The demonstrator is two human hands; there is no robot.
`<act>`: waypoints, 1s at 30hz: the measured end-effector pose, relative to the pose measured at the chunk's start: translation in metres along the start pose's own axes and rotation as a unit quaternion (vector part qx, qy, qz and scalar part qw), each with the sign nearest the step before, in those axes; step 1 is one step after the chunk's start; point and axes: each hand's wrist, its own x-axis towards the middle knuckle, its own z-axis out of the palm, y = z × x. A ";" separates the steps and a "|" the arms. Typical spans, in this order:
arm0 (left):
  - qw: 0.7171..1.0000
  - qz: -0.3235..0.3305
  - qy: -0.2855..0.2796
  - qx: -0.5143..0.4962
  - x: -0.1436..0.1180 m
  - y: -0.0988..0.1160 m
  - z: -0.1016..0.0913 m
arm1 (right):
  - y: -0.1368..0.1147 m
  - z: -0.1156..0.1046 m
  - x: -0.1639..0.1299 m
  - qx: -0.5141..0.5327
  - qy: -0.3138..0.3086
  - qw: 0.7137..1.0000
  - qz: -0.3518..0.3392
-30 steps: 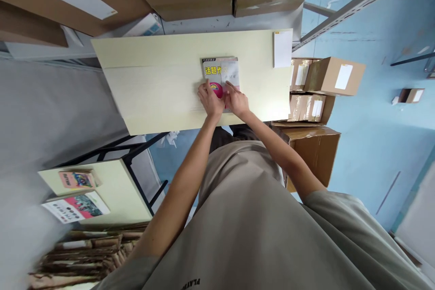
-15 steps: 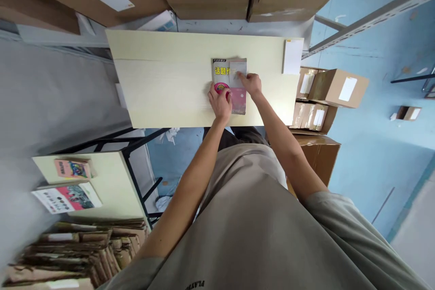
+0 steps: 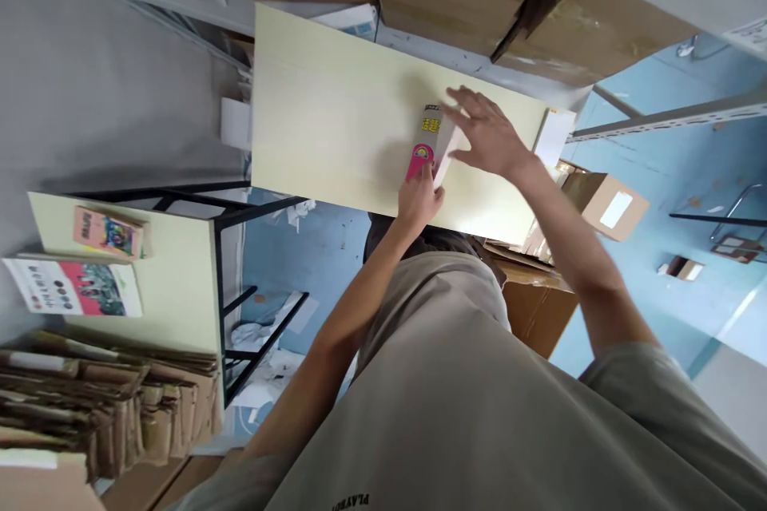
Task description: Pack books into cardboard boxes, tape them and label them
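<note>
Left hand [image 3: 419, 204] pinching the book [image 3: 427, 145] low works, keep the open right hand [image 3: 488, 140] flat on its cover so it doesn't slide on the worktop [image 3: 335, 120].

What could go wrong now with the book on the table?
1. The book stands tilted on its edge, and only the left hand grips its lower end; it could fall flat.
2. The right hand is spread open over the book without a firm grip, so it may knock it.
3. The book is near the table edge and could slide off.
</note>
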 end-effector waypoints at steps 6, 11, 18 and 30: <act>0.982 0.012 0.089 -0.164 -0.003 -0.046 -0.008 | 0.024 -0.015 0.084 -0.027 -0.112 0.975 -0.190; 0.928 -0.061 0.219 -0.294 -0.014 -0.087 -0.013 | 0.017 0.001 0.153 0.055 -0.063 0.995 -0.053; 0.889 -0.163 0.226 -0.364 0.002 -0.148 -0.012 | -0.044 0.037 0.192 0.119 -0.099 0.987 -0.043; 0.991 -0.114 0.050 -0.053 0.026 -0.196 -0.045 | -0.102 0.117 0.206 0.023 -0.069 0.994 0.077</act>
